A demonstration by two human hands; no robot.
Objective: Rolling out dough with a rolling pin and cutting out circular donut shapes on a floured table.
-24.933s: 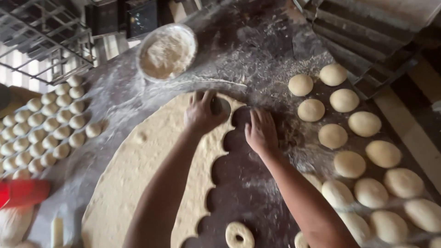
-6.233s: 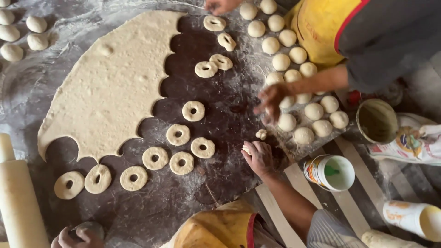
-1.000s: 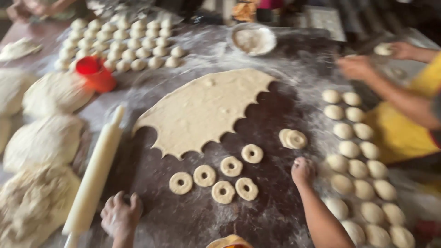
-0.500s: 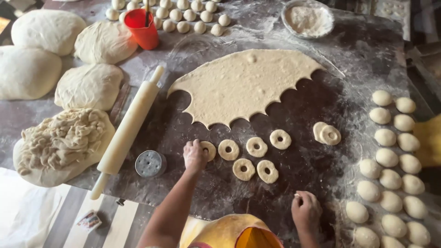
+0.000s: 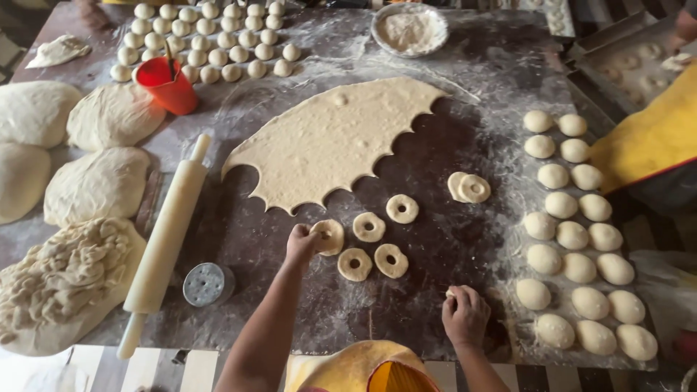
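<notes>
On the dark, flour-dusted table (image 5: 465,167), the person's left hand (image 5: 301,245) reaches forward, its fingers pinching the near edge of a dough ring (image 5: 329,236) that lies flat on the surface. Four more cut rings lie just beside it: one (image 5: 369,226) to its right, one (image 5: 401,208) farther up and right, and two nearer the person (image 5: 354,264) (image 5: 391,260). A sixth ring (image 5: 470,188) lies apart to the right, overlapping a plain disc of dough.

The right hand (image 5: 465,316) rests near the table's front edge, fingers curled inward – a small pale scrap shows at the fingertips, but whether it is gripped cannot be told.

Beyond the rings lies the rolled dough sheet (image 5: 330,141), its near edge scalloped where circles have been cut out. A wooden rolling pin (image 5: 168,236) lies diagonally at the left, and a round metal cutter (image 5: 207,284) sits just beside its lower end.

Large dough mounds (image 5: 94,185) occupy the left side – the nearest one (image 5: 62,279) is rough and ragged. A red cup (image 5: 168,86) stands near the far left, next to rows of small dough balls (image 5: 207,43). A bowl of flour (image 5: 409,29) sits at the far edge. Larger dough balls (image 5: 577,236) fill the right side in rows. Another person's yellow garment (image 5: 650,138) shows at the right.
</notes>
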